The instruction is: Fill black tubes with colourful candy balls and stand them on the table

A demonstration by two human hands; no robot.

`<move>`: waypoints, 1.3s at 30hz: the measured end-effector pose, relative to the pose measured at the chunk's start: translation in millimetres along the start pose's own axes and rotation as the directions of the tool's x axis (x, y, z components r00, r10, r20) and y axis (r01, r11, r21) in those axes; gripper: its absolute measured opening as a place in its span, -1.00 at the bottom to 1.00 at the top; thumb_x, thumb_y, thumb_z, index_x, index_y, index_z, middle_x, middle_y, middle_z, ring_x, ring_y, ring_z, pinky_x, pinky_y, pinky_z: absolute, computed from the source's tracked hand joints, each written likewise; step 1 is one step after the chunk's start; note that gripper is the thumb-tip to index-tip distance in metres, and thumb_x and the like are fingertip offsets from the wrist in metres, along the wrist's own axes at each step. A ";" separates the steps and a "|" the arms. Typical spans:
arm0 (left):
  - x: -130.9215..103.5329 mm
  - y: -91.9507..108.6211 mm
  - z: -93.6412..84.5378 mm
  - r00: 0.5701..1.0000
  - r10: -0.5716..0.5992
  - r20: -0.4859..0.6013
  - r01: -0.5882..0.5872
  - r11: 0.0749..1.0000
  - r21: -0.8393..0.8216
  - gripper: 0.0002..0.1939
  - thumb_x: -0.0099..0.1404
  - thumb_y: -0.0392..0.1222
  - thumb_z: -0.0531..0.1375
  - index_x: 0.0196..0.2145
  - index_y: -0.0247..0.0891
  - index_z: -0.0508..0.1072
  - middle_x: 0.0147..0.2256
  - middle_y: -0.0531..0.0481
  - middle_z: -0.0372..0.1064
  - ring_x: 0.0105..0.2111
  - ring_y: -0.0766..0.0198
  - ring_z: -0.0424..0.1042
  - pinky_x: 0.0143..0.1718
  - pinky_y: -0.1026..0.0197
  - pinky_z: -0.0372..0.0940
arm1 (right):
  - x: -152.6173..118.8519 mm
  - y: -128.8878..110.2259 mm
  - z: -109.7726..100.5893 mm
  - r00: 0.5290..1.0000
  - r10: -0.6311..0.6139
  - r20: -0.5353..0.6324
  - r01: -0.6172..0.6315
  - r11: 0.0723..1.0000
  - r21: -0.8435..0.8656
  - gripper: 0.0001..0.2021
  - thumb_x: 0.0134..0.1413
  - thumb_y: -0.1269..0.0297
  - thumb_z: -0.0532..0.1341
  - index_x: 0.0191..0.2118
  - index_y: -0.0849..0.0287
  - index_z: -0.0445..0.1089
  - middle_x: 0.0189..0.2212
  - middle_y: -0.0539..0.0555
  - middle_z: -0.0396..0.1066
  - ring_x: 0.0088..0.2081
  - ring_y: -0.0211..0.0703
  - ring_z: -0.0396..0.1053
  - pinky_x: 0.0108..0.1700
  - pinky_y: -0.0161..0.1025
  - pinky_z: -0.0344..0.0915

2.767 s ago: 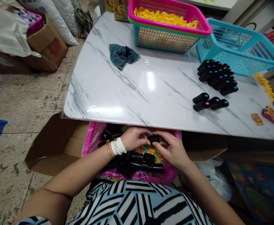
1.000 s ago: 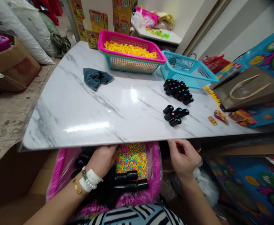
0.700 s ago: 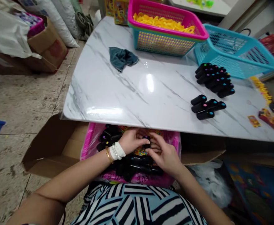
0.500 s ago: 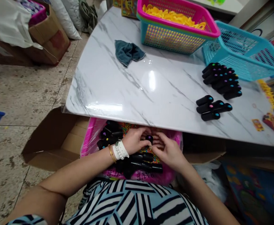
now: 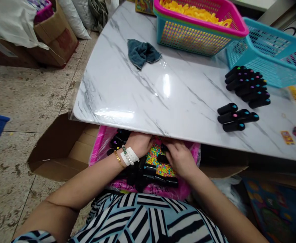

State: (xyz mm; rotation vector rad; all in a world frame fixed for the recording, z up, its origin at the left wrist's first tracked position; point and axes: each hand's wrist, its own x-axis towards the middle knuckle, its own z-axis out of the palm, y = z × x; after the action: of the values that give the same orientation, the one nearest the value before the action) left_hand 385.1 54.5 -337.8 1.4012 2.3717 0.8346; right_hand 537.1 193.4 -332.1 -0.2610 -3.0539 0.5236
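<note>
Both my hands reach into a pink tub (image 5: 94, 146) lined with clear plastic, below the table edge. Small multicoloured beads (image 5: 154, 153) lie inside it, with several black plastic tubes (image 5: 167, 181) on top. My left hand (image 5: 141, 143) is at the far side of the tub, its fingertips hidden by the tabletop and the hand itself. Curled fingers of my right hand (image 5: 180, 156) close on a black tube (image 5: 164, 147), partly covered by the table edge. Another black tube (image 5: 163, 159) lies on the beads beside that hand.
On the marble-patterned table (image 5: 127, 91) are a grey-blue cloth (image 5: 143, 54), two groups of black tubes (image 5: 247, 86) with coloured dots in their ends, stacked baskets (image 5: 188, 37) of yellow pieces and a blue basket (image 5: 266, 57). An open cardboard box (image 5: 54, 152) stands left of the tub.
My hands were together around a black tube with a purple dot. They have moved apart, the left one going further under the table edge, and more beads show between them.
</note>
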 end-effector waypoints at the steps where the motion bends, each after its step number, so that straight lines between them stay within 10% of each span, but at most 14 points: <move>1: 0.7 -1.4 1.1 0.999 0.012 0.034 -0.013 0.999 0.037 -0.61 0.26 -0.24 0.17 0.04 -0.30 0.39 0.00 -0.20 0.44 0.04 0.03 0.40 0.13 -0.04 0.28 | 1.9 -2.1 -0.3 0.998 -0.051 0.045 0.054 0.996 -0.072 -0.71 0.13 0.50 0.12 -0.03 0.28 0.41 -0.05 0.32 0.41 0.00 0.17 0.35 0.01 0.09 0.38; 8: -0.4 -3.5 8.4 0.990 0.064 0.129 -0.063 0.998 -0.015 -0.63 0.24 -0.29 0.13 0.01 -0.27 0.43 0.03 -0.16 0.42 0.00 0.04 0.42 0.10 -0.03 0.29 | 0.3 -7.5 1.0 0.984 -0.154 0.083 0.124 0.949 0.291 -0.66 0.06 0.51 0.17 -0.01 0.21 0.36 -0.12 0.18 0.42 -0.06 -0.07 0.37 0.02 -0.08 0.36; 17: -5.9 13.8 -3.9 0.975 0.128 0.182 -0.099 0.982 -0.160 -0.84 0.23 -0.26 0.07 -0.39 -0.25 0.45 -0.46 -0.01 0.44 -0.46 0.25 0.42 -0.38 0.23 0.31 | -23.2 -2.1 -31.4 0.977 0.150 -0.152 -0.004 0.724 0.690 -0.68 -0.04 0.48 0.28 -0.12 0.11 0.38 -0.21 0.07 0.45 -0.15 -0.16 0.41 -0.09 -0.22 0.36; 26: -11.9 41.8 14.0 0.842 0.302 0.447 -0.395 0.909 0.132 -0.72 0.21 -0.05 0.20 -0.23 -0.33 0.46 -0.28 -0.16 0.42 -0.28 0.04 0.42 -0.24 0.03 0.38 | -18.3 12.3 -32.8 0.972 0.035 -0.233 0.076 0.890 0.449 -0.66 0.04 0.52 0.15 -0.03 0.14 0.32 -0.16 0.11 0.42 -0.11 -0.14 0.40 -0.05 -0.19 0.36; 34: 1.8 2.3 -11.8 0.976 0.100 0.195 -0.147 0.958 0.245 -0.53 0.25 -0.12 0.16 0.09 -0.30 0.34 -0.09 -0.23 0.45 -0.10 -0.01 0.45 0.00 -0.08 0.34 | -16.7 3.9 -12.9 0.976 -0.192 0.105 0.207 0.967 -0.151 -0.82 0.14 0.47 0.15 -0.13 0.24 0.41 -0.26 0.19 0.42 -0.23 -0.01 0.33 -0.24 -0.11 0.35; 39: -2.9 1.3 -5.7 0.982 0.092 0.166 -0.098 0.995 0.026 -0.62 0.23 -0.14 0.17 0.00 -0.24 0.42 -0.13 -0.15 0.50 -0.13 0.01 0.47 -0.03 -0.06 0.36 | -18.1 -13.0 -6.7 0.941 -0.297 0.165 0.312 0.947 -0.077 -0.85 0.15 0.45 0.15 -0.17 0.25 0.41 -0.29 0.18 0.41 -0.20 0.01 0.31 -0.23 -0.10 0.37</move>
State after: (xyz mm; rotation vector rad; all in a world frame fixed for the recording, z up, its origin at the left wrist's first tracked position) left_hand 384.6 50.5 -332.6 1.5443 2.2207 0.6758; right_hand 553.3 180.4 -321.6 0.2620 -3.1819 0.3833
